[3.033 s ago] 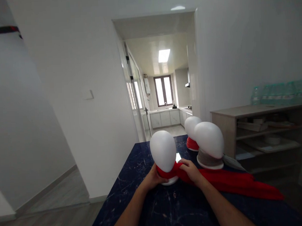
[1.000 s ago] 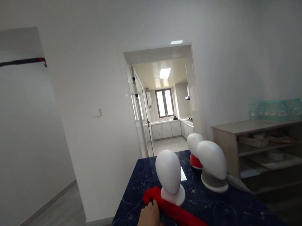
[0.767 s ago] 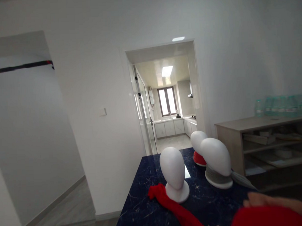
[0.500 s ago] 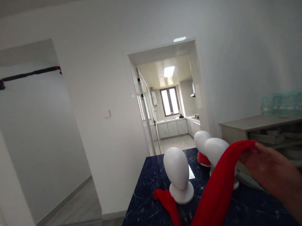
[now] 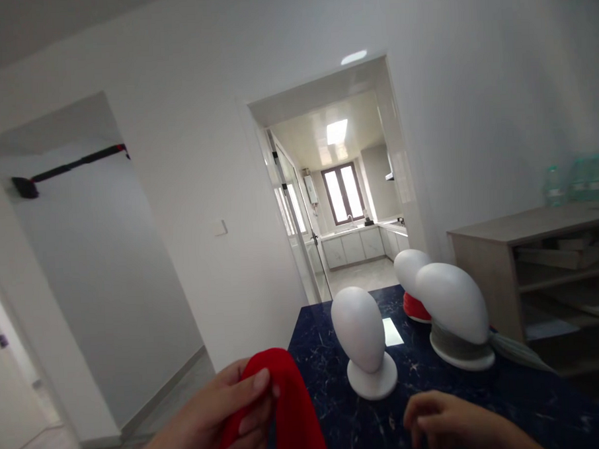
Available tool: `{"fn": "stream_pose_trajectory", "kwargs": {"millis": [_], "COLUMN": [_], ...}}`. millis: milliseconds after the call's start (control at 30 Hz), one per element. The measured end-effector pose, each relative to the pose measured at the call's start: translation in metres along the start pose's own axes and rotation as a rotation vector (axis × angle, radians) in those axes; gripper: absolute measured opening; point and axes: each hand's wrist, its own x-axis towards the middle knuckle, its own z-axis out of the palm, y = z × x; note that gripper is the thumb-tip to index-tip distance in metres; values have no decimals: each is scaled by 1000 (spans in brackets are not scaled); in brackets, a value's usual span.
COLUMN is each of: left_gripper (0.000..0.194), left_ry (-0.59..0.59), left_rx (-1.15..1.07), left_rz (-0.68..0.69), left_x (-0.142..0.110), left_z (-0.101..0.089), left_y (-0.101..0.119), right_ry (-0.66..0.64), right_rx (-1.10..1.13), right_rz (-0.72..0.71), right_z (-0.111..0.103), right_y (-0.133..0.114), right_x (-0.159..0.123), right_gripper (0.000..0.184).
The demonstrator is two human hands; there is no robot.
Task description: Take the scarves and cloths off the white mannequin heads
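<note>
Nearest to us, at the near left edge of the desk (image 5: 486, 402), our left hand (image 5: 213, 413) has its fingers (image 5: 249, 385) closed over the red scarf (image 5: 282, 410), pinching a bunched fold so that the cloth humps up over the grip and hangs down out of view. We judge the scarf to be light, soft and limp, with no stiffness of its own; it will sag wherever it is not held, so a gathered fold such as this one is the sound place to take it, and a second grip further along would keep it from trailing. Our right hand (image 5: 447, 423) hovers low over the near part of the desk, fingers curled loosely inward and holding nothing.

Beyond the hands, towards the middle of the desk, stands a bare white mannequin head (image 5: 361, 337) on its round foot. Further right is a second head (image 5: 455, 310) with a grey band round its neck, and behind it, near the far edge, a third head (image 5: 411, 272) with red at its base. Off the desk's right side stands a wooden shelf unit (image 5: 539, 267).
</note>
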Motion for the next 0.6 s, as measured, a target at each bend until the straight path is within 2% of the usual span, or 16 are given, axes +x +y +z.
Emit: {"fn": "stream_pose_trajectory", "kwargs": {"millis": [100, 167, 233, 333, 433, 500, 600], "left_gripper": [30, 28, 26, 25, 23, 20, 25], "left_ry": [-39, -42, -44, -23, 94, 143, 190], "left_rx": [78, 111, 141, 140, 134, 175, 276], "left_rz": [-57, -97, -135, -237, -340, -364, -349], "left_x": [29, 51, 76, 123, 175, 208, 246], "left_z": [6, -5, -24, -58, -83, -93, -98], "left_y": [22, 27, 24, 4, -27, -47, -65], "right_ry": [28, 79, 119, 161, 220, 245, 252], "right_rx": [221, 330, 381, 394, 387, 376, 353], "right_rz": [-169, -244, -247, -220, -229, -235, -230], "right_z": [-22, -32, -37, -36, -36, -36, -37], "right_y": [-3, 6, 17, 26, 25, 23, 22], "right_x": [3, 5, 7, 12, 16, 18, 19], "right_gripper": [33, 29, 23, 21, 22, 23, 27]}}
